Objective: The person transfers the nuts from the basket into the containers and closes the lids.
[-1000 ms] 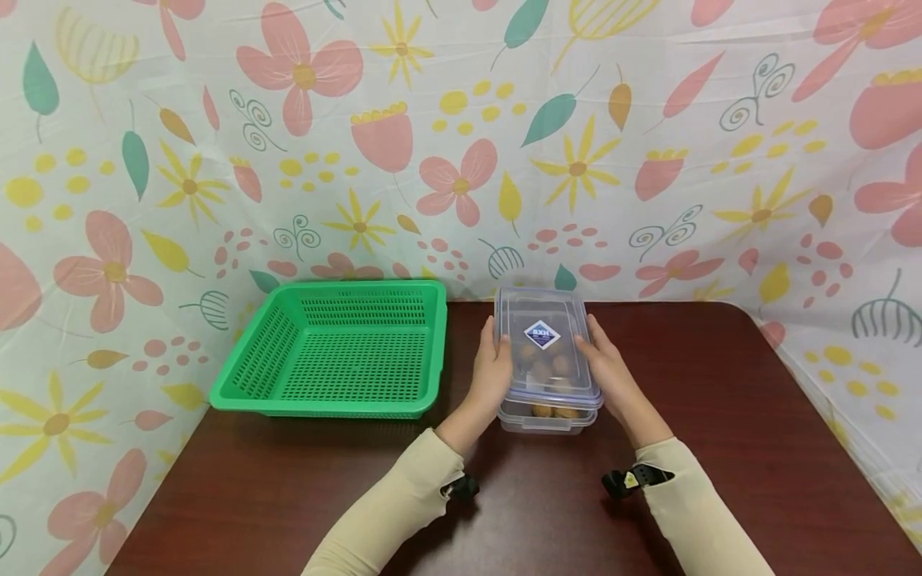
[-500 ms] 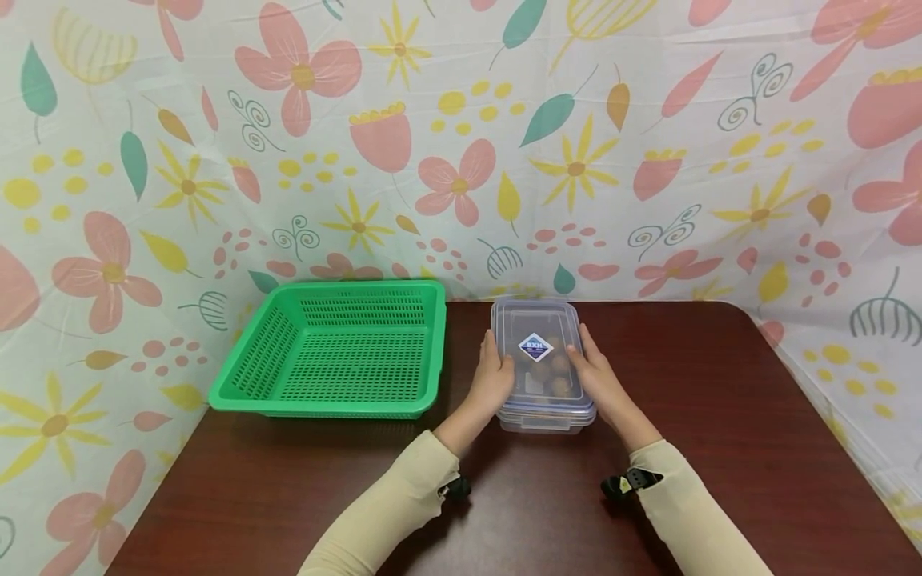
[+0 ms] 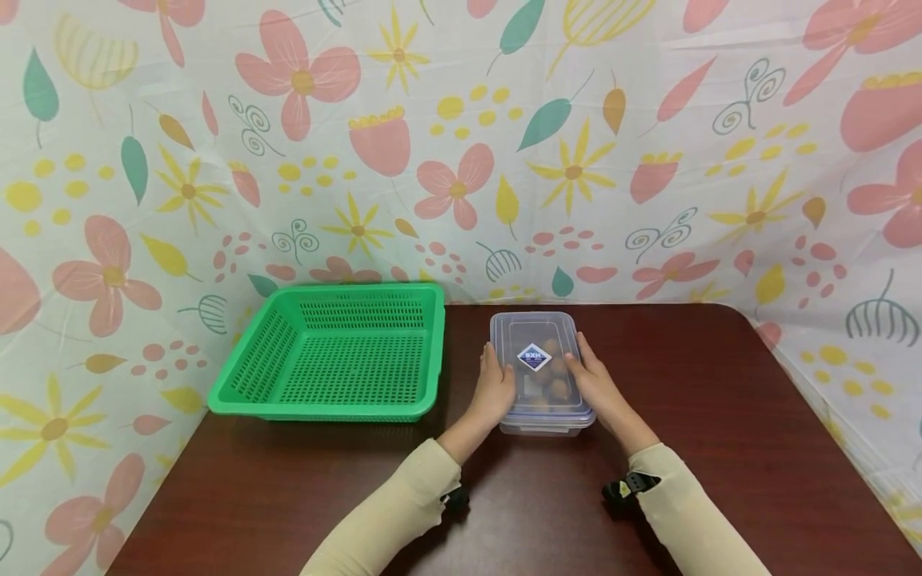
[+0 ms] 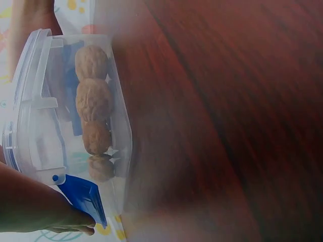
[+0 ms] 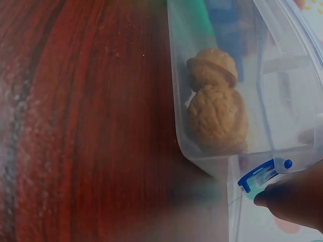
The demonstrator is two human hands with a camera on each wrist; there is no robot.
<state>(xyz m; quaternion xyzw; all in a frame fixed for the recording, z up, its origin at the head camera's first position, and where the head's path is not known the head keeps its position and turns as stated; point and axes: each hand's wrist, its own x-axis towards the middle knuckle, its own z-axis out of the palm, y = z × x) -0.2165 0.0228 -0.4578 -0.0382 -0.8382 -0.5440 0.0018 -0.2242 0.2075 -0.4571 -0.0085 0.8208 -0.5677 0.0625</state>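
Note:
A clear plastic food box (image 3: 542, 430) holding several walnuts (image 4: 94, 101) stands on the table. Its clear lid (image 3: 519, 328), with a blue-and-white diamond sticker, sits squarely over the top. On the left side my left hand (image 3: 494, 389) holds the lid, thumb along its edge and fingers down at a blue latch (image 4: 83, 197). Opposite, my right hand (image 3: 596, 382) grips the lid's right edge, thumb on top. In the right wrist view a fingertip is right by the other blue latch (image 5: 260, 174). Both latches stick out at an angle from the box wall.
To the left of the box stands a green perforated basket (image 3: 353, 368) with nothing in it. The dark reddish table (image 3: 720, 416) ends at the back against a flower-printed cloth (image 3: 446, 96).
Both hands have brought the lid down and toward me, so its front gap above the box has closed. The basket has stayed in place.

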